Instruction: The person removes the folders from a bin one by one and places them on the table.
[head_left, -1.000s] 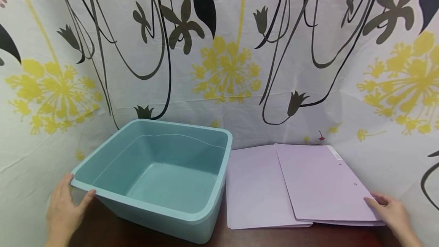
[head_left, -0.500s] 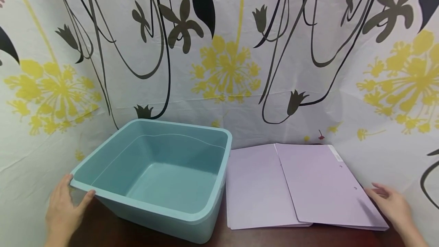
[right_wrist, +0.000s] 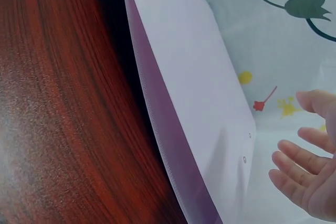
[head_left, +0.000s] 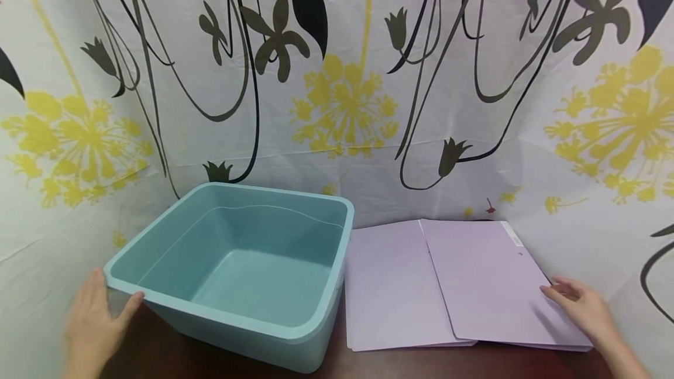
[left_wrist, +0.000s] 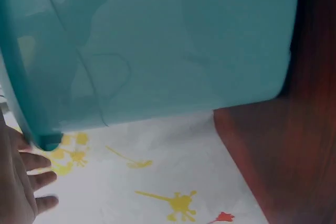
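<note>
A large teal plastic tub [head_left: 221, 312] stands on the left, its inside bare. My left hand [head_left: 95, 326] is at its near left corner, thumb at the front rim and fingers along the side; the left wrist view has those fingers [left_wrist: 42, 181] extended past the rim. On the right, a lavender folder [head_left: 489, 285] with a white label and small holes overlaps a second lavender folder [head_left: 392, 291]. Over its right edge hovers my right hand [head_left: 581, 306], fingers loosely bent. The right wrist view shows that hand [right_wrist: 315, 166] spread, holding nothing, beside the folder, whose covers gape slightly.
Both tub and folders rest on a dark reddish wooden table [right_wrist: 63, 103]. Close behind them hangs a white cloth [head_left: 358, 174] printed with yellow flowers and dark stems. The folders lie right beside the tub's right wall.
My right hand has let go of the top folder's right edge and moved slightly left over it. The folder's near right corner has sunk. My left hand keeps its place at the tub.
</note>
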The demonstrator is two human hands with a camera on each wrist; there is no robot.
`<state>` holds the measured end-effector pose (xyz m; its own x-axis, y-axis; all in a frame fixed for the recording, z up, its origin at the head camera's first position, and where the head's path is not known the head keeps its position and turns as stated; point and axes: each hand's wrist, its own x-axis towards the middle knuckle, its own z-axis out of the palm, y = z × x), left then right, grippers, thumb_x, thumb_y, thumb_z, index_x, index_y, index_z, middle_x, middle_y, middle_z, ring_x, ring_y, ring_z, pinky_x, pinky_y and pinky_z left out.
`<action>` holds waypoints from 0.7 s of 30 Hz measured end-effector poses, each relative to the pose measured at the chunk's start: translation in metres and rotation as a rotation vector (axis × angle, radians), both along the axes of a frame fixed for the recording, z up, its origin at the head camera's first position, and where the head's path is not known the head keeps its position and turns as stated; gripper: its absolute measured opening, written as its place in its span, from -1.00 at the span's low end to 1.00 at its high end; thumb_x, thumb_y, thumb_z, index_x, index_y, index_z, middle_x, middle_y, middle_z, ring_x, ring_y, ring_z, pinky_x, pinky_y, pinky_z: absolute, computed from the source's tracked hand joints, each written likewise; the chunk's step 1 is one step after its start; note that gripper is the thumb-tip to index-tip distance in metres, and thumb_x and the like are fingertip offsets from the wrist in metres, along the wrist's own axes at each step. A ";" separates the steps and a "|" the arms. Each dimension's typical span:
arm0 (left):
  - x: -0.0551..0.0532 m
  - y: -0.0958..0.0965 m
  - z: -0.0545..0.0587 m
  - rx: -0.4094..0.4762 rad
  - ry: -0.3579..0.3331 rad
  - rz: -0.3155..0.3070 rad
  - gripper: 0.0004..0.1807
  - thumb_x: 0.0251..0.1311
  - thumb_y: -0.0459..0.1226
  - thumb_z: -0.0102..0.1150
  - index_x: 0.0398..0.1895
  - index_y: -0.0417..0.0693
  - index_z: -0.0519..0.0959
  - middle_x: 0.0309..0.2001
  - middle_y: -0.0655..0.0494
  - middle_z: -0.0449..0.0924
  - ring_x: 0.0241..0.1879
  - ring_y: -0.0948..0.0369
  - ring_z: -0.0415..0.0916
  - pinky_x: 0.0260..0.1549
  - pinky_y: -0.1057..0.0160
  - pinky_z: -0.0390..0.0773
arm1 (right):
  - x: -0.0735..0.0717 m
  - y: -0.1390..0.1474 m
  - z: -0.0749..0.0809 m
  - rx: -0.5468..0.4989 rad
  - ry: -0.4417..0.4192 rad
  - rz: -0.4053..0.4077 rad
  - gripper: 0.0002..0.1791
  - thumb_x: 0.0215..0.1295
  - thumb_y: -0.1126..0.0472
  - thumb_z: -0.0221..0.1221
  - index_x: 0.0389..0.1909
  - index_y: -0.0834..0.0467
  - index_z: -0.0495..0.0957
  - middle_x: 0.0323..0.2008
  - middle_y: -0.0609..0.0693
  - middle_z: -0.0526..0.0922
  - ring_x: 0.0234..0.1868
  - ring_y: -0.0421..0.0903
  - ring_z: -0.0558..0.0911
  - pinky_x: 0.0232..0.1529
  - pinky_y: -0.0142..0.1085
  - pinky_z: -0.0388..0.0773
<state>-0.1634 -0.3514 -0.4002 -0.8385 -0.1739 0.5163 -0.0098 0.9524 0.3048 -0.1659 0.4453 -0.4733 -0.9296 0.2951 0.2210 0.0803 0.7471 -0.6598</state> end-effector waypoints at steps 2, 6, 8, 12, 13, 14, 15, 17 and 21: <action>0.001 0.002 0.005 -0.041 -0.007 0.007 0.01 0.20 0.19 -0.17 0.31 -0.53 -0.14 0.25 -0.57 -0.03 0.24 -0.36 -0.05 0.20 -0.26 -0.07 | 0.000 -0.001 -0.001 0.005 0.002 0.002 -0.41 0.14 -0.01 0.20 -0.02 0.42 0.45 -0.56 -0.46 0.55 -0.48 -0.74 0.32 -0.46 -0.55 0.25; 0.002 0.016 0.017 -0.131 -0.029 0.014 0.04 0.15 0.22 -0.13 0.30 -0.56 -0.09 0.25 -0.54 0.01 0.23 -0.33 -0.03 0.12 -0.30 0.00 | 0.000 -0.001 -0.005 0.000 0.013 0.011 -0.41 0.13 -0.01 0.20 -0.03 0.43 0.45 -0.54 -0.42 0.59 -0.46 -0.75 0.32 -0.45 -0.55 0.25; 0.002 0.027 0.022 -0.161 -0.008 -0.013 0.05 0.13 0.24 -0.13 0.29 -0.55 -0.04 0.24 -0.52 0.05 0.22 -0.32 -0.01 0.10 -0.30 0.02 | 0.000 -0.002 -0.005 0.003 0.017 0.016 -0.41 0.14 -0.01 0.19 -0.04 0.44 0.44 -0.53 -0.42 0.59 -0.45 -0.75 0.32 -0.45 -0.56 0.26; 0.000 0.054 0.026 -0.176 0.072 -0.130 -0.01 0.13 0.24 -0.11 0.28 -0.49 0.08 0.24 -0.47 0.12 0.25 -0.28 0.02 0.16 -0.27 0.01 | 0.000 -0.005 -0.004 0.004 0.018 0.034 -0.42 0.16 0.02 0.18 -0.03 0.46 0.43 -0.51 -0.53 0.53 -0.44 -0.76 0.31 -0.46 -0.56 0.27; 0.000 0.062 0.027 -0.172 0.105 -0.161 -0.02 0.12 0.25 -0.10 0.26 -0.48 0.12 0.23 -0.46 0.15 0.25 -0.28 0.04 0.17 -0.27 0.01 | 0.000 -0.005 -0.004 0.000 0.017 0.039 -0.43 0.16 0.03 0.17 -0.03 0.46 0.43 -0.51 -0.56 0.50 -0.43 -0.76 0.31 -0.46 -0.56 0.27; 0.000 0.070 0.027 -0.167 0.130 -0.192 -0.04 0.12 0.25 -0.10 0.25 -0.45 0.16 0.22 -0.44 0.18 0.26 -0.26 0.05 0.19 -0.26 0.01 | 0.000 -0.006 -0.004 -0.001 0.016 0.042 -0.42 0.16 0.03 0.17 -0.02 0.46 0.42 -0.50 -0.58 0.49 -0.43 -0.76 0.32 -0.46 -0.56 0.28; 0.000 0.079 0.027 -0.164 0.149 -0.219 -0.06 0.12 0.25 -0.09 0.25 -0.43 0.18 0.22 -0.42 0.19 0.27 -0.24 0.05 0.23 -0.23 -0.02 | 0.000 -0.007 -0.003 -0.006 0.018 0.047 -0.42 0.16 0.03 0.17 -0.01 0.46 0.42 -0.50 -0.58 0.49 -0.43 -0.76 0.32 -0.46 -0.57 0.28; 0.001 0.096 0.027 -0.166 0.181 -0.262 -0.06 0.11 0.27 -0.11 0.23 -0.40 0.23 0.21 -0.39 0.23 0.28 -0.21 0.07 0.29 -0.15 -0.07 | 0.000 -0.009 -0.003 -0.011 0.018 0.053 -0.42 0.17 0.04 0.17 -0.01 0.46 0.41 -0.49 -0.60 0.47 -0.43 -0.75 0.33 -0.46 -0.58 0.29; 0.005 0.129 0.026 -0.185 0.221 -0.330 -0.06 0.08 0.31 -0.13 0.22 -0.34 0.27 0.21 -0.32 0.29 0.29 -0.15 0.11 0.37 0.07 -0.18 | -0.001 -0.011 -0.003 -0.014 0.018 0.057 -0.41 0.17 0.04 0.17 0.00 0.47 0.41 -0.49 -0.62 0.46 -0.43 -0.74 0.34 -0.47 -0.60 0.30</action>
